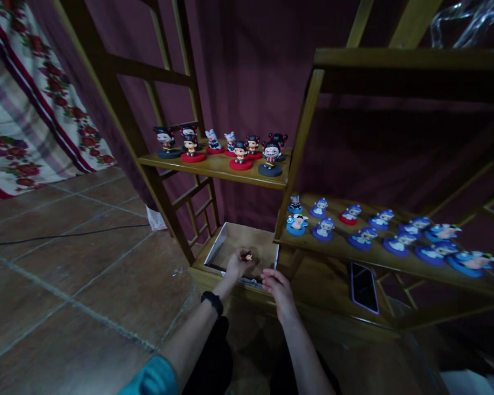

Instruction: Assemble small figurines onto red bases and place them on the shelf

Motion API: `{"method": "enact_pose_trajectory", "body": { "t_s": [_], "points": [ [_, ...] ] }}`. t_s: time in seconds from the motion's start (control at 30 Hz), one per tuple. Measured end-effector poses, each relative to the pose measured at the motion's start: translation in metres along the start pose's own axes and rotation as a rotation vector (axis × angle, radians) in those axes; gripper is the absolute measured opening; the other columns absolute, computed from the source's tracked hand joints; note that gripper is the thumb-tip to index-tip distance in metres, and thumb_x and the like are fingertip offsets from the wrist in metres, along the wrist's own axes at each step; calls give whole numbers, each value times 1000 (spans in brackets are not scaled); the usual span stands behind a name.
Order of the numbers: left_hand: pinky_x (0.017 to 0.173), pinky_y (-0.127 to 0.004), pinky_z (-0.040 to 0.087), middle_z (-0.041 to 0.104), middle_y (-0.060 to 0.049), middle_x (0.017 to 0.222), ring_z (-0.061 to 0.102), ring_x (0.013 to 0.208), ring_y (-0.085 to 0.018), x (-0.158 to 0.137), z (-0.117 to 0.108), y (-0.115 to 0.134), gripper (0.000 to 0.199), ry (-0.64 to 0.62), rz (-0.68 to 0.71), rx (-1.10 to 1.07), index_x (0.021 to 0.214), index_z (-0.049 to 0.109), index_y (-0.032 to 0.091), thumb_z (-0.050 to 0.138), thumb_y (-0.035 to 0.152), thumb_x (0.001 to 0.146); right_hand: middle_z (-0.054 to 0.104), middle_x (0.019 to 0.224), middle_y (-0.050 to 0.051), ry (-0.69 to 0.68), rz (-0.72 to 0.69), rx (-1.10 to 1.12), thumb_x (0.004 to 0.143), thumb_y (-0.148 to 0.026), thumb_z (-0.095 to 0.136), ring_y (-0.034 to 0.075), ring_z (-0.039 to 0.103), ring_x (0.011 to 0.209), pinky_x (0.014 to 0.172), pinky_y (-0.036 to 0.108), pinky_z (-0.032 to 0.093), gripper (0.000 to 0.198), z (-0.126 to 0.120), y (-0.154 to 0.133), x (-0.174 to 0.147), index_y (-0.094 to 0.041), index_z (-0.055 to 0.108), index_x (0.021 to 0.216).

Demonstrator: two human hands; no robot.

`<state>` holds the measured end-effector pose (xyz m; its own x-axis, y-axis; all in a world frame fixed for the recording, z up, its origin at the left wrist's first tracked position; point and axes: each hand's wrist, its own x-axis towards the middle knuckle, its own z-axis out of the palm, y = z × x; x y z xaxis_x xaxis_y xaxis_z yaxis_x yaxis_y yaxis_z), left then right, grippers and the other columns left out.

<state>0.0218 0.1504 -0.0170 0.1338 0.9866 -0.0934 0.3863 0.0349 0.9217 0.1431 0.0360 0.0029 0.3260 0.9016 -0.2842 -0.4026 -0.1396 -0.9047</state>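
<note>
Over the shallow cardboard box (227, 237) on the lower shelf, my left hand (235, 267) is closed around a small figurine (248, 256). Only the figurine's dark-haired head shows; the rest is hidden by the fingers. My right hand (276, 281) is beside the box's front right corner, its fingers loosely stretched toward the left with nothing visible in them. On the shelf above the box stand several figurines with dark hair buns, among them one on a dark base (270, 159) and one on a red base (240, 156).
On the right shelf (337, 249) stand several purple-haired figurines (323, 229) and a few pale ones on blue bases (297, 224). A phone (364, 287) lies on the lower board at right. Wooden uprights (300, 148) divide the unit. A black cable (66, 234) crosses the tiled floor.
</note>
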Motion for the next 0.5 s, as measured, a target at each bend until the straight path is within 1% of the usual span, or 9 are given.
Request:
{"method": "enact_pose_trajectory", "body": {
  "t_s": [0.07, 0.1, 0.17, 0.27, 0.37, 0.43, 0.5],
  "points": [
    [74, -28, 47, 63, -4, 86, 59, 80, -16, -9, -5, 2, 39, 24, 32, -153, 96, 54, 15, 65, 11, 59, 68, 75, 3, 8, -14, -7, 57, -34, 69, 16, 58, 67, 66, 30, 48, 25, 2, 3, 2, -19, 68, 78],
    [73, -28, 47, 63, -3, 84, 59, 78, -16, -15, -7, 4, 40, 14, 42, -201, 98, 54, 15, 65, 12, 60, 68, 75, 3, 11, -24, -13, 57, -35, 69, 15, 58, 67, 65, 29, 48, 26, 4, 6, 3, -20, 68, 78],
    [71, -26, 47, 62, -3, 82, 59, 76, -15, -27, -10, 7, 42, -16, 65, -224, 101, 53, 16, 65, 13, 61, 67, 76, 2, 18, -48, -26, 57, -37, 70, 15, 57, 67, 63, 28, 47, 29, 7, 10, 5, -21, 67, 81],
    [70, -25, 46, 62, -2, 85, 58, 76, -13, -46, -9, 10, 46, -86, 129, -145, 105, 51, 17, 62, 10, 62, 66, 78, 0, 28, -69, -17, 55, -39, 72, 17, 59, 70, 61, 28, 48, 38, 12, 16, 9, -23, 66, 88],
    [70, -25, 46, 62, -2, 87, 59, 75, -13, -63, -5, 7, 51, -184, 222, -56, 113, 46, 19, 58, 10, 64, 67, 82, 1, -42, -72, -10, 53, -40, 74, 20, 61, 76, 65, 30, 49, 45, 15, 22, 11, -23, 65, 93],
    [70, -25, 46, 62, -2, 89, 59, 76, -14, -69, -3, 4, 58, -234, 276, -7, 120, 42, 20, 56, 8, 65, 68, 82, 1, -96, -98, -48, 53, -38, 74, 20, 61, 79, 71, 32, 49, 40, 15, 24, 13, -22, 66, 88],
    [71, -25, 46, 62, -3, 94, 60, 76, -14, -69, -6, 2, 66, -271, 300, 14, 125, 40, 21, 58, 7, 63, 68, 79, 1, -105, -118, -80, 53, -37, 74, 20, 61, 80, 76, 33, 49, 34, 14, 25, 13, -20, 67, 81]
  ]
}}
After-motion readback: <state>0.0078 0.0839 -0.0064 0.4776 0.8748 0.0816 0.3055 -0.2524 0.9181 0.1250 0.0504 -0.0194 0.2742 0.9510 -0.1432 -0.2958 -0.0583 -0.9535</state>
